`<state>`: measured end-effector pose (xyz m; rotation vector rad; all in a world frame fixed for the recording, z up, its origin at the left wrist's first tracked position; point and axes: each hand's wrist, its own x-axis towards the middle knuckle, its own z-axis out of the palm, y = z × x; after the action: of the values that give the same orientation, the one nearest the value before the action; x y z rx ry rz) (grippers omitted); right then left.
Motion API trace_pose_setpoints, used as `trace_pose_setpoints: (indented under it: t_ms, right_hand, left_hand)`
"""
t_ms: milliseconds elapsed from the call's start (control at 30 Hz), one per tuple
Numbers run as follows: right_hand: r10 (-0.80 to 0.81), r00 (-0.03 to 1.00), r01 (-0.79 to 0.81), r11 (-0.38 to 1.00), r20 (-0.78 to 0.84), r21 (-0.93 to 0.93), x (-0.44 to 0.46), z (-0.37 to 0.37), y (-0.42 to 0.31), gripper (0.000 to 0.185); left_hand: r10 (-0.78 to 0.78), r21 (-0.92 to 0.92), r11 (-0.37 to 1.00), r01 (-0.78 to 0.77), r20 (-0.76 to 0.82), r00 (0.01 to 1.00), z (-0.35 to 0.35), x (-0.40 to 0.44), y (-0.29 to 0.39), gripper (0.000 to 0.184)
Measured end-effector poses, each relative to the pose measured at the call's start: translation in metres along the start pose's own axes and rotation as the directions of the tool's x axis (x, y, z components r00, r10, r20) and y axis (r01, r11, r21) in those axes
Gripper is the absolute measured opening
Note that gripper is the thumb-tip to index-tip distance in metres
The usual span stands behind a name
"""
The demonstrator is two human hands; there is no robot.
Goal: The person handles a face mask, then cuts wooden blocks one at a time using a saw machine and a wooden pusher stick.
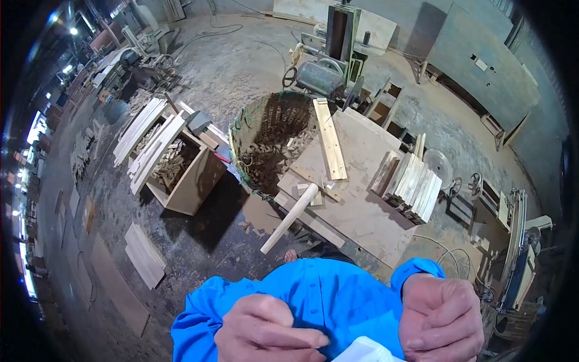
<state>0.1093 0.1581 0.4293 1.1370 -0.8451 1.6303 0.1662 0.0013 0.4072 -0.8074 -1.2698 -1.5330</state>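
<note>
1. the left hand (271, 329) is held low before a blue shirt (310, 283); its fingers are bent, and whether anything is clamped between them cannot be told;
2. the right hand (443, 317) is held well apart from the left, at the other side of the shirt; its fingers are curled inward, and whether anything is gripped cannot be told;
3. a white thing (365, 351) is seen between the hands, cut off by the bottom edge of the view; the left fingertips are held near it, but contact cannot be made out;
4. beyond the shirt a table (362, 226) is seen; a stick (289, 220) is laid over its left edge, with the lower end jutting out; a board (329, 139) is laid farther back;
5. a stack of slats (413, 187) is set at the table's right side;
6. a basket (283, 111) with wood scraps inside is placed just left of the table; farther left, offcuts are held in a box (196, 184), and strips (158, 154) are laid across its top.
</note>
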Motion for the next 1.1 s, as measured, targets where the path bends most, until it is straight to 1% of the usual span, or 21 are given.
trace_pose_setpoints:
  t_ms: [33,100,133,167,300,367,400,433,467,500,567,600,667,733,800,867,933,1000,1033,1067,1100]
  right_hand:
    - [0.001,1.000,-0.001,1.000,0.004,-0.004,0.000,0.000,0.006,0.022]
    - [-0.113,0.994,0.112,0.986,0.004,0.126,-0.005,-0.001,0.013,0.023]
    - [-0.103,0.995,0.102,0.987,0.001,0.126,-0.006,-0.001,0.012,0.023]
    - [-0.137,0.991,0.135,0.986,0.008,0.101,-0.007,-0.003,0.013,0.021]
    - [-0.227,0.974,0.225,0.972,0.021,0.062,-0.010,-0.005,0.015,0.018]
    - [-0.183,0.982,0.182,0.982,0.033,0.046,-0.013,-0.007,0.011,0.016]
    - [-0.141,0.989,0.139,0.990,0.044,0.036,-0.014,-0.008,0.010,0.015]
    - [-0.136,0.990,0.135,0.990,0.045,0.028,-0.015,-0.010,0.011,0.015]
    - [-0.160,0.983,0.154,0.985,0.085,0.073,-0.015,-0.013,0.013,0.013]
    - [-0.192,0.973,0.177,0.977,0.127,0.123,-0.014,-0.016,0.016,0.013]
    - [-0.214,0.969,0.197,0.971,0.122,0.138,-0.016,-0.016,0.019,0.013]
    - [-0.244,0.963,0.224,0.961,0.118,0.163,-0.016,-0.016,0.021,0.015]
    - [-0.224,0.965,0.197,0.962,0.133,0.190,-0.018,-0.016,0.021,0.017]
    - [-0.206,0.968,0.169,0.958,0.145,0.230,-0.020,-0.014,0.021,0.019]
    - [-0.168,0.981,0.146,0.966,0.093,0.212,-0.024,-0.010,0.020,0.021]
    - [-0.184,0.979,0.159,0.958,0.083,0.240,-0.026,-0.007,0.022,0.022]
    - [-0.198,0.978,0.173,0.948,0.070,0.266,-0.027,-0.006,0.025,0.022]
    - [-0.122,0.989,0.083,0.931,0.088,0.356,-0.029,-0.007,0.026,0.018]
    - [-0.119,0.989,0.082,0.930,0.084,0.357,-0.032,-0.007,0.020,0.018]
    - [0.083,0.993,-0.102,0.960,0.082,0.261,-0.036,-0.007,0.006,0.019]
    - [0.281,0.958,-0.287,0.944,0.059,0.161,-0.038,-0.009,-0.001,0.023]
  left_hand:
    - [0.023,0.036,0.999,-0.024,0.023,0.999,-0.004,0.001,0.000,0.016]
    - [0.034,0.078,0.996,-0.037,0.044,0.998,-0.006,-0.001,0.000,0.017]
    - [0.064,0.123,0.990,-0.067,0.032,0.997,-0.005,-0.003,-0.001,0.018]
    - [0.099,0.167,0.981,-0.102,0.023,0.995,-0.005,-0.004,-0.002,0.018]
    - [0.056,0.189,0.980,-0.057,0.013,0.998,-0.006,-0.001,0.002,0.020]
    - [0.064,0.155,0.985,-0.074,0.065,0.996,-0.010,-0.001,0.000,0.019]
    - [0.061,0.153,0.986,-0.070,0.065,0.996,-0.010,0.000,-0.001,0.019]
    - [0.019,0.087,0.996,-0.022,0.031,0.999,-0.010,0.002,-0.002,0.019]
    - [-0.029,0.018,0.999,0.029,0.001,1.000,-0.010,0.003,-0.003,0.018]
    - [-0.032,0.011,0.999,0.032,0.001,0.999,-0.012,0.004,-0.005,0.018]
    - [-0.022,-0.004,1.000,0.023,0.137,0.990,-0.021,0.007,-0.008,0.017]
    - [-0.021,-0.016,1.000,0.024,0.136,0.991,-0.020,0.006,-0.008,0.017]
    - [-0.008,0.116,0.993,-0.015,0.192,0.981,-0.018,0.003,-0.002,0.015]
    - [-0.028,0.122,0.992,0.004,0.192,0.981,-0.019,0.003,0.003,0.014]
    - [-0.046,0.142,0.990,0.018,0.195,0.980,-0.021,0.004,0.004,0.014]
    - [-0.005,0.082,0.997,-0.008,0.162,0.987,-0.023,0.002,0.002,0.013]
    - [0.027,0.083,0.996,-0.040,0.152,0.988,-0.025,-0.001,0.001,0.013]
    - [0.061,0.078,0.994,-0.073,0.143,0.988,-0.027,0.000,0.000,0.012]
    - [0.056,0.107,0.991,-0.074,0.160,0.986,-0.028,0.002,0.000,0.012]
    - [0.049,0.132,0.989,-0.073,0.177,0.983,-0.029,0.004,0.000,0.011]
    - [0.044,0.127,0.990,-0.068,0.180,0.983,-0.031,0.004,0.001,0.011]
